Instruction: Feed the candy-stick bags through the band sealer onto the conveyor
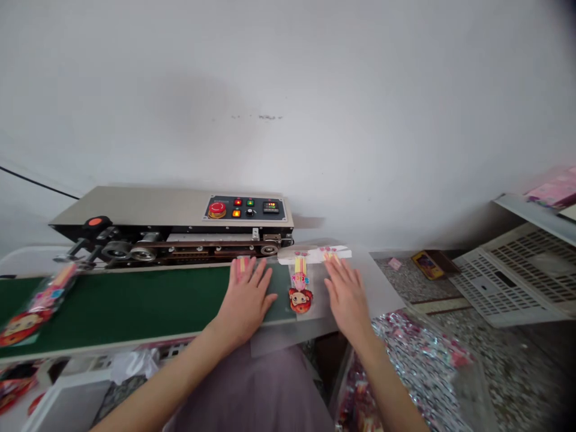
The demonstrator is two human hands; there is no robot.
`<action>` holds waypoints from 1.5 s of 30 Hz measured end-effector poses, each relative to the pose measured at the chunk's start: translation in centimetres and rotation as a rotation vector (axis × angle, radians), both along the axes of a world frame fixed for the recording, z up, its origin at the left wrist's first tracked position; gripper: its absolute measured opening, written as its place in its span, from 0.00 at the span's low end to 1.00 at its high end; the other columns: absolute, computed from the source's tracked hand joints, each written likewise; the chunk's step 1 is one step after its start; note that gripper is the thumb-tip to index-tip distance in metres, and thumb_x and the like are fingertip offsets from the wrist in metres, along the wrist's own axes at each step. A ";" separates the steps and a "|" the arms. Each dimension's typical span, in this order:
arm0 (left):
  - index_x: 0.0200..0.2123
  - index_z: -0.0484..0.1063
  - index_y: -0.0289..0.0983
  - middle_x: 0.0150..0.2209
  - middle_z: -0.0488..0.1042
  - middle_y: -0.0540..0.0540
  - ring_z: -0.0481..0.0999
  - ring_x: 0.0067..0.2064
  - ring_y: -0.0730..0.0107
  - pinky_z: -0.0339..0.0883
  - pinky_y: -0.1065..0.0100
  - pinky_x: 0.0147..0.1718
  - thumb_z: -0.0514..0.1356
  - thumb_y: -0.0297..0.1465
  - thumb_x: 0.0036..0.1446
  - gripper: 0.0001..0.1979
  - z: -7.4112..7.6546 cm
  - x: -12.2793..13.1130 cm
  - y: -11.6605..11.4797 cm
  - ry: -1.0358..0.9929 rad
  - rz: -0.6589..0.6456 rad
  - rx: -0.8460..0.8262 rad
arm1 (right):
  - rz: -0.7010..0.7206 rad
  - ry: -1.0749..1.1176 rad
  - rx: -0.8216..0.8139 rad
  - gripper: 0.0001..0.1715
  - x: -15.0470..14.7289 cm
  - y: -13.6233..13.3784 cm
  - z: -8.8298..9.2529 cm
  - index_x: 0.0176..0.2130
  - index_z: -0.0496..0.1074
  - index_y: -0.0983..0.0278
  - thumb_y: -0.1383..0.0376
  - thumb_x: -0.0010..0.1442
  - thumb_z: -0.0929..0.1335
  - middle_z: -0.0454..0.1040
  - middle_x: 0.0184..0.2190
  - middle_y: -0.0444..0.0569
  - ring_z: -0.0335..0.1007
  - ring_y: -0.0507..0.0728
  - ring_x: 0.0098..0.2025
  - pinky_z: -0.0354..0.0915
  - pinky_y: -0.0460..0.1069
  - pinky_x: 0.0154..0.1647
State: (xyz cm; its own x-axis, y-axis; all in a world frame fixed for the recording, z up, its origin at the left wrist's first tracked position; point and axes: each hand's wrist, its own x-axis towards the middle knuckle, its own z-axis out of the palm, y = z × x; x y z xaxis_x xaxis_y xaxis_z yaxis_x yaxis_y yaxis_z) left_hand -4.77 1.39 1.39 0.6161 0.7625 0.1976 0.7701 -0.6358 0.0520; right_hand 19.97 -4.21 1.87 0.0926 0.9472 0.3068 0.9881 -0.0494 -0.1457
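My left hand (245,300) lies flat with fingers spread over a clear packet with pink and yellow strips (243,264) at the right end of the green belt (157,306). Most of that packet is hidden under the palm. My right hand (348,294) is stretched out over another packet, whose yellow top (330,257) shows beyond the fingertips. Between both hands, on the pale sheet (315,327), lies a packet with a red-haired cartoon head (300,299) and "Stick" lettering. A similar packet (42,309) rests at the belt's far left.
Behind the belt stands a sealing machine (171,204) with a red stop button (216,208) and a lit display. A large bag of shiny packets (418,360) is at the lower right. White plastic crates (517,276) and a small box (434,265) are beyond it.
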 end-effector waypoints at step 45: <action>0.70 0.54 0.42 0.72 0.52 0.41 0.50 0.73 0.51 0.37 0.33 0.67 0.40 0.48 0.72 0.30 -1.5 1.2 -0.3 -0.019 -0.170 -0.109 | -0.171 -0.136 -0.225 0.29 -4.2 -1.1 -1.6 0.69 0.60 0.55 0.60 0.71 0.57 0.57 0.70 0.50 0.49 0.70 0.71 0.47 0.72 0.66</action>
State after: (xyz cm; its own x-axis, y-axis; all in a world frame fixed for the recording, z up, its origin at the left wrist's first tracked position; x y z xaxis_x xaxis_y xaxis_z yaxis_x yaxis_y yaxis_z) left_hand -3.57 1.14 -0.12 0.7344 0.6656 0.1326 0.6506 -0.7461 0.1415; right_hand 15.73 -5.30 0.24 0.2294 0.9669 0.1117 0.9722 -0.2331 0.0204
